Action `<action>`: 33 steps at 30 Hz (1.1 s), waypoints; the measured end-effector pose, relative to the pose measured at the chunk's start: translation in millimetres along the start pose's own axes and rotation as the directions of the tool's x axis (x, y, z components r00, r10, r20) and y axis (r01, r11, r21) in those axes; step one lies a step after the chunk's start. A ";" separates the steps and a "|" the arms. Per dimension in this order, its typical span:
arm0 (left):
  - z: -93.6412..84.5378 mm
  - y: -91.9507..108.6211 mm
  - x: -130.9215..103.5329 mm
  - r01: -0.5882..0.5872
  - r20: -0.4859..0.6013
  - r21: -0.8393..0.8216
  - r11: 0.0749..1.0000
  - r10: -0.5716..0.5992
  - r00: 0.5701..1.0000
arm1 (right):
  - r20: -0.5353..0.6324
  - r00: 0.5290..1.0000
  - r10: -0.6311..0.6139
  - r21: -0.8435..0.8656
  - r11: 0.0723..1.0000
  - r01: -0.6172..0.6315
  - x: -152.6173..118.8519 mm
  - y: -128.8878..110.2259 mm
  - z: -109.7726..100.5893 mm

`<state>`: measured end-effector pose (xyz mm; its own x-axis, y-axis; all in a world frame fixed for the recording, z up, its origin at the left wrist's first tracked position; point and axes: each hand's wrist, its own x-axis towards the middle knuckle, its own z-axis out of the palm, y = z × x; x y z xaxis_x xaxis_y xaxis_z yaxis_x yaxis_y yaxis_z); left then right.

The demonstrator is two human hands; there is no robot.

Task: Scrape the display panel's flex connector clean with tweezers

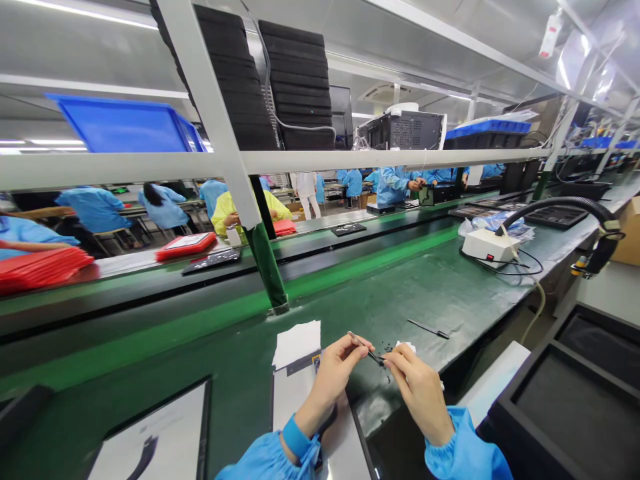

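My left hand (pixel 334 370) is closed around slim tweezers (pixel 372 355), whose tips point right and down toward my other hand. At those tips my right hand (pixel 419 390) pinches a tiny black piece; its exact shape is too small to make out. Several small black bits (pixel 386 347) lie scattered on the green bench just beyond my fingers. A flat silvery panel (pixel 290 400) with dark edges lies beneath my left forearm. White paper sheets (pixel 299 343) lie at the panel's far end. A black pen (pixel 429 329) rests beyond my right hand.
Another dark-edged panel (pixel 165 433) lies at the lower left. A white box (pixel 487 247) with a black flexible hose stands farther right. Black trays (pixel 575 393) sit at right. A shelf post (pixel 270 267) rises ahead, before the conveyor; co-workers sit beyond.
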<state>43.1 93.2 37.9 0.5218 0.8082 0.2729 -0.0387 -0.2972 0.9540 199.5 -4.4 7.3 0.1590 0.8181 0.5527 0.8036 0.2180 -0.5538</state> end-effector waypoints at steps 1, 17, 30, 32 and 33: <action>1.3 0.6 -0.1 -0.006 -0.003 -0.001 1.000 0.006 1.000 | -0.004 1.000 -0.010 -0.020 1.000 0.010 0.4 -0.1 0.6; -37.7 41.9 9.2 -0.138 -0.293 -0.022 0.990 0.126 0.948 | 0.069 0.998 -0.006 -0.139 0.990 0.016 7.0 37.1 11.6; -36.9 49.0 -19.6 -0.051 -0.114 0.088 0.995 0.061 0.992 | 0.017 0.980 0.200 -0.168 0.966 -0.194 45.5 90.7 -12.5; -37.8 55.8 -28.5 -0.053 -0.108 0.117 0.992 0.066 0.992 | -0.002 0.984 0.179 -0.148 0.973 -0.177 47.0 92.8 -12.2; -38.4 58.8 -33.8 -0.059 -0.112 0.133 0.989 0.074 0.991 | -0.010 0.987 0.162 -0.130 0.978 -0.162 45.8 91.7 -12.2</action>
<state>-9.5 68.0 89.5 0.4189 0.8358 0.3549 0.0445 -0.4093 0.9113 287.5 46.5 -10.6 0.2933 0.8371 0.4618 0.8347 0.0113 -0.5506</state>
